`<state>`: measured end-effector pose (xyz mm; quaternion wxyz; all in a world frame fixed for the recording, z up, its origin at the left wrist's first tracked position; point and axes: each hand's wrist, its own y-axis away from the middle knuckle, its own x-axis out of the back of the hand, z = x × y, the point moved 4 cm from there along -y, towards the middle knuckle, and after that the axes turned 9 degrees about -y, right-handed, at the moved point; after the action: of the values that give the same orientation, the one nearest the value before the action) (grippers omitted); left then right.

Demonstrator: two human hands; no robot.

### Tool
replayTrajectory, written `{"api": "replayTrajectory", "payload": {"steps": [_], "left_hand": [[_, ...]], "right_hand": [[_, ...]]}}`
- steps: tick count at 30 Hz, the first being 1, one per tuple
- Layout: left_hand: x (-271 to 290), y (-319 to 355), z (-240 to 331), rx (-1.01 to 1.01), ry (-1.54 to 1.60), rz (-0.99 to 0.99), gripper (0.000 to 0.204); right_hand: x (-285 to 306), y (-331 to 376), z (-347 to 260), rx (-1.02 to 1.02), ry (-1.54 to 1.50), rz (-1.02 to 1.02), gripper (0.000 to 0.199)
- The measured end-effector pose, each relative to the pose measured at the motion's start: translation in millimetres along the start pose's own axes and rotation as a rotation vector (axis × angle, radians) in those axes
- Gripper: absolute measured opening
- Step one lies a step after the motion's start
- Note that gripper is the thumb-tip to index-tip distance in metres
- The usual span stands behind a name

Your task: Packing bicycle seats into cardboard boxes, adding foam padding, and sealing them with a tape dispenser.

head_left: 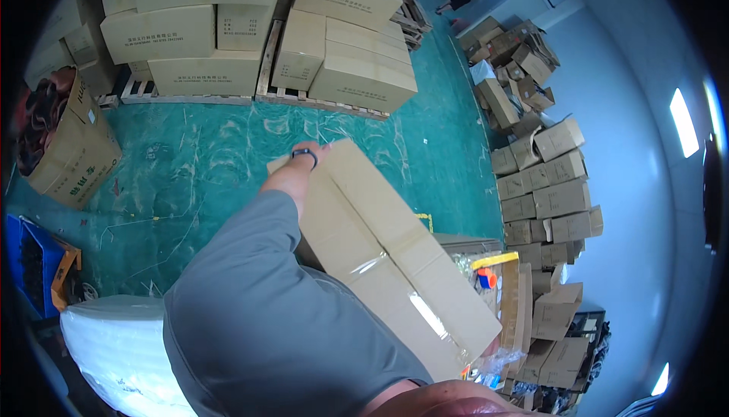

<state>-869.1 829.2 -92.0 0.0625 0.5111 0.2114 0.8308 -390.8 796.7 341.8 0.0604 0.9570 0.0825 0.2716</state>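
A long closed cardboard box (395, 265) lies slantwise across the middle of the view, close to my body. Shiny strips of clear tape (429, 314) run along the seam on its near half. My left hand (311, 151), with a dark band at the wrist, grips the box's far left end, its fingers over the edge. My grey-sleeved left arm covers part of the box's left side. My right hand is not visible. Beside the box's right edge sits an orange and blue tape dispenser (487, 278).
Taped cartons (182, 33) stand on wooden pallets (326, 105) at the back. A big carton of dark red items (83, 151) and a blue bin (34, 265) are at left, above a white wrapped bundle (121, 349). Cartons (558, 189) line the right wall. Green floor (205, 159) lies between.
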Motion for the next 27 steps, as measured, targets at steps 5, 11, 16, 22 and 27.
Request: {"api": "replayTrajectory", "payload": {"steps": [5,11,16,22,27], "left_hand": [[156,-138,23,-0.007,-0.011,0.146,0.089],[262,-299,7,0.103,0.051,0.128,0.092],[342,-415,-30,0.313,0.162,0.278,0.092],[378,-563,-99,0.529,0.189,0.286,0.093],[425,-705,-128,0.605,0.21,0.323,0.097]], "right_hand": [[-24,-147,-7,-0.011,-0.051,-0.071,0.07],[-26,-345,34,-0.036,-0.113,-0.196,0.068],[-10,-545,16,0.03,-0.176,-0.27,0.067],[13,-785,-43,0.105,-0.199,-0.314,0.065],[-6,-969,-64,0.11,-0.272,-0.323,0.064]]}}
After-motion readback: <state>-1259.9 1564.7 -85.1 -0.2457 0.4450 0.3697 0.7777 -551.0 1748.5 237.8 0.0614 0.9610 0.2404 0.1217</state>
